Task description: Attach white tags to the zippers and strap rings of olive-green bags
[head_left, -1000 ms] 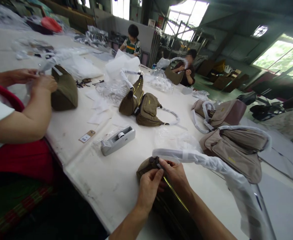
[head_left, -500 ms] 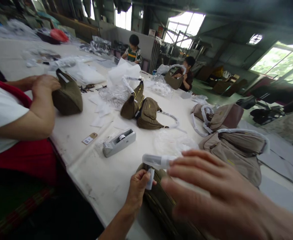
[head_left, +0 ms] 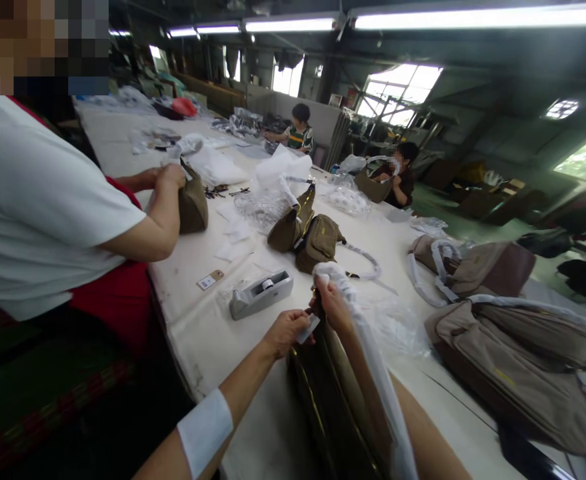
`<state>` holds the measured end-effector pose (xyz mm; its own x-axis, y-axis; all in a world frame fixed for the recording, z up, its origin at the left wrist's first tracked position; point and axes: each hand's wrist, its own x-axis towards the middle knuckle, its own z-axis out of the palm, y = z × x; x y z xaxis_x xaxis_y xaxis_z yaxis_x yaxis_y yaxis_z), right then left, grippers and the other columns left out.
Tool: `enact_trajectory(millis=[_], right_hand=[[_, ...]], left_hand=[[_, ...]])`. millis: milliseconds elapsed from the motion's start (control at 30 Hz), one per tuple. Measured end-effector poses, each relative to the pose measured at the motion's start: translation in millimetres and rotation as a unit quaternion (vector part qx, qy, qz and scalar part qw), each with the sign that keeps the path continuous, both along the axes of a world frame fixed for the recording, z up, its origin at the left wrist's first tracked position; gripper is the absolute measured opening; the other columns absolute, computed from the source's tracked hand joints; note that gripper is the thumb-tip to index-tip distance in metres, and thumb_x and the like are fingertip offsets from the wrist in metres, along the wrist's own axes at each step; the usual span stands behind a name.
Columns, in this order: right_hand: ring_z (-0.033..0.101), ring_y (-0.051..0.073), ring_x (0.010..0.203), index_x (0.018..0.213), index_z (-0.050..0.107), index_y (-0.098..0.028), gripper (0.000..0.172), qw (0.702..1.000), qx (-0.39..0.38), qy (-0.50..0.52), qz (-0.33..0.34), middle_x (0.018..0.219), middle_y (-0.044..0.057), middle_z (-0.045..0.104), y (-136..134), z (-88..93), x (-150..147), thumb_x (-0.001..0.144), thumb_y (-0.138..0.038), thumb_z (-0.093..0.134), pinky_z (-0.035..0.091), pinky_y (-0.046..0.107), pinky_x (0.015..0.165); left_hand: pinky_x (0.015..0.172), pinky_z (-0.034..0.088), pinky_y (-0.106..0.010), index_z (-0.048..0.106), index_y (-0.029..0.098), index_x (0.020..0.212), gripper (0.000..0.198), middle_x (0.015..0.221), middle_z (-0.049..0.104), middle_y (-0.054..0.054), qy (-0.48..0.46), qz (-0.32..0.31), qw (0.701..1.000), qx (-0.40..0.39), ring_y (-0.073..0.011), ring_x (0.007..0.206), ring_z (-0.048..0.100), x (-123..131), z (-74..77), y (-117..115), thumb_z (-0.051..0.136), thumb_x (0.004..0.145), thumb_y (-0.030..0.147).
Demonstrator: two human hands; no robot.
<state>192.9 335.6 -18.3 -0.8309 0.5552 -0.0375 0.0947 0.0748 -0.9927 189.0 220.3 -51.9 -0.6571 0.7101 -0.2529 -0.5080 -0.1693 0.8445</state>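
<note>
An olive-brown handbag (head_left: 313, 400) with yellow-edged zips lies in front of me, its strap (head_left: 373, 340) wrapped in white translucent material. My left hand (head_left: 290, 331) pinches a small white sheet (head_left: 309, 329) beside the bag's top end. Close to it, my right hand (head_left: 333, 305) is closed around the strap's wrapped end, where it meets the bag; its fingertips are partly hidden. Across my left forearm lies a white rectangular piece (head_left: 205, 427). A grey tape dispenser (head_left: 261, 293) stands just beyond my left hand.
A tagged card (head_left: 210, 279) lies left of the dispenser. More olive bags (head_left: 317, 243) sit farther back, with taupe bags (head_left: 513, 373) at the right. Clear plastic (head_left: 397, 323) lies between. A co-worker in a white sleeve (head_left: 117, 220) handles another bag at left; two people sit across the table.
My right hand has come from open in the foreground to grip the strap's end. The left still holds the white sheet. The view has shifted, and the co-worker at left shows more.
</note>
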Motion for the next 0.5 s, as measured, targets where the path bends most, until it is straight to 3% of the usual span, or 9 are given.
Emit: enact_trajectory(millis=[133,200,267,367,500], right_hand=[[0.044,0.011,0.031,0.063,0.041,-0.022,0.053,0.989,-0.011,0.0,-0.147,0.042,-0.004,0.048,12,-13.2,24,0.084,-0.066,0.019,0.037,0.022,0.032],[0.049,0.012,0.039,0.066,0.045,-0.02,0.056,0.987,-0.006,0.002,-0.162,0.049,-0.001,0.053,14,-13.6,47,0.085,-0.064,0.016,0.041,0.022,0.038],[0.056,0.014,0.051,0.07,0.052,-0.019,0.051,0.992,0.002,0.003,-0.123,0.058,0.001,0.059,15,-8.0,68,0.084,-0.063,0.03,0.046,0.024,0.048],[0.06,0.017,0.068,0.076,0.061,-0.018,0.033,1.0,0.018,-0.001,0.002,0.07,0.001,0.064,24,5.4,85,0.073,-0.051,0.061,0.049,0.026,0.063],[0.06,0.018,0.07,0.077,0.062,-0.016,0.025,0.989,0.049,-0.008,0.139,0.071,0.001,0.064,39,7.4,84,0.078,-0.042,0.06,0.048,0.028,0.066]], left_hand=[[0.042,0.039,-0.022,0.056,0.014,0.062,0.025,0.047,0.059,0.0,0.022,-0.116,0.993,-0.021,-0.0132,0.04,0.055,-11,4.7,14,0.07,0.056,0.033],[0.042,0.037,-0.021,0.058,0.013,0.062,0.024,0.047,0.059,0.0,0.031,-0.17,0.985,-0.023,-0.013,0.041,0.055,-11,5.1,14,0.071,0.056,0.032],[0.043,0.037,-0.021,0.058,0.013,0.062,0.025,0.048,0.06,0.0,0.032,-0.202,0.978,-0.023,-0.0124,0.042,0.055,-11,3.4,11,0.071,0.058,0.034],[0.046,0.04,-0.022,0.058,0.013,0.065,0.029,0.052,0.061,0.0,0.024,-0.211,0.977,-0.021,-0.0119,0.045,0.056,-10,-2.9,6,0.073,0.058,0.037],[0.049,0.041,-0.024,0.06,0.013,0.073,0.034,0.056,0.061,0.0,0.006,-0.178,0.984,-0.017,-0.0119,0.049,0.056,-3,-14.4,3,0.075,0.059,0.041]])
